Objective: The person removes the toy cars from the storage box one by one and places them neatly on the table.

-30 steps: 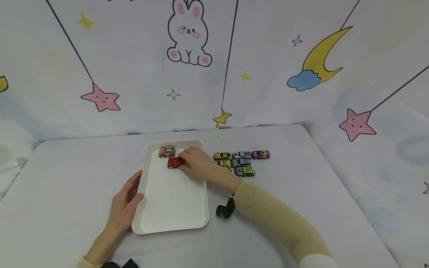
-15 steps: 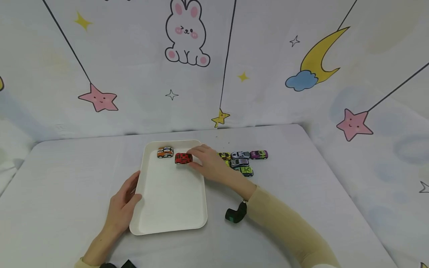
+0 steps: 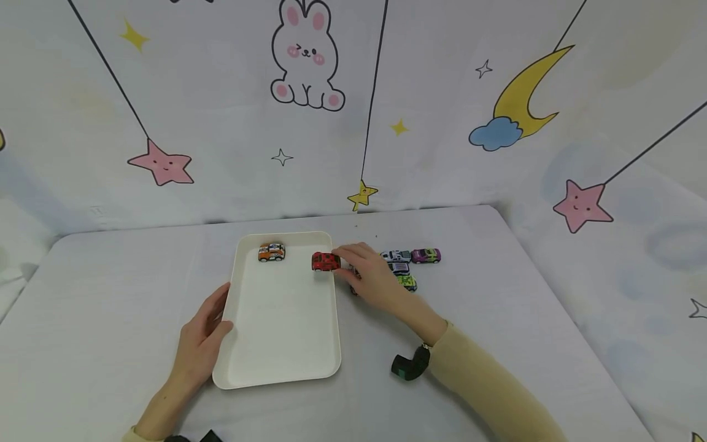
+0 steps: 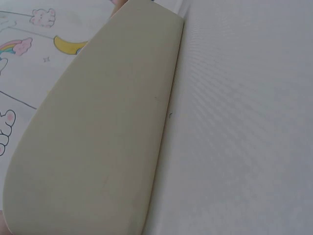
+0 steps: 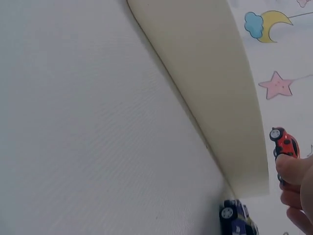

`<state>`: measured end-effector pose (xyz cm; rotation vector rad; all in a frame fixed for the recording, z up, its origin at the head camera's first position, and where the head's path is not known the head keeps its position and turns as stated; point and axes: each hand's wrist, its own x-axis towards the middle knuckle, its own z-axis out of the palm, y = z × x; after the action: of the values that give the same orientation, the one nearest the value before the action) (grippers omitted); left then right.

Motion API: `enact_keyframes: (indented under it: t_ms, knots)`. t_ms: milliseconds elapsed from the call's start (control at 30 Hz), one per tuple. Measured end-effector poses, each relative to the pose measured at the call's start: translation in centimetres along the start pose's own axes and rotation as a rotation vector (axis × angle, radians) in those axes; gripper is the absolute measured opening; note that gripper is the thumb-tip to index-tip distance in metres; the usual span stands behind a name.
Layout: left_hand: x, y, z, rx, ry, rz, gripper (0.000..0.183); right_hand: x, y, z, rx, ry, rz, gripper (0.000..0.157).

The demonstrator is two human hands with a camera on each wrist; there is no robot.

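Note:
My right hand [image 3: 371, 277] pinches a red toy car [image 3: 326, 261] with dark spots between thumb and fingertips. In the head view the car overlaps the right rim of a white tray [image 3: 278, 325]. The right wrist view has the red car [image 5: 287, 143] raised above the top edge of the tray's outer wall [image 5: 205, 83]. My left hand [image 3: 200, 341] rests along the tray's left side, its thumb and fingers spread apart at the rim. An orange-and-white toy car [image 3: 272, 252] sits in the tray's far left corner.
Right of the tray stand several toy cars in a cluster, partly hidden by my right hand: a purple car [image 3: 426, 255], a light blue-and-white car [image 3: 396, 256] and a yellow-green car [image 3: 407, 283] among them. A dark wrist device [image 3: 410, 364] hangs at my right wrist.
The red car has been lifted from the tray floor and carried right, to the tray's right rim. My right hand moved with it; my left hand stayed at the tray.

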<state>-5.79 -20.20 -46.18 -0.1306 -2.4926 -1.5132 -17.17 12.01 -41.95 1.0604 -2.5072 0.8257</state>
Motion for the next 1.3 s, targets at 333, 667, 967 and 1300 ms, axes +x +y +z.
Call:
enact_keyframes:
  t_ms: [333,667,967,1300]
  knots:
    - [0.0,0.0,0.0,-0.014,0.002,0.004,0.064,-3.9,2.5,-2.9,-0.038,0.082,0.06,0.037]
    - [0.0,0.1,0.1,-0.023,-0.004,0.002,0.064,-7.7,5.8,-5.7,-0.101,0.147,0.114,0.041]
    - [0.1,0.2,0.0,-0.02,0.001,0.014,0.063,-10.4,7.4,-7.1,-0.135,0.192,0.206,0.044]
    - [0.1,0.1,0.2,-0.006,0.014,0.026,0.064,-11.9,8.5,-6.9,-0.118,0.21,0.262,0.042]
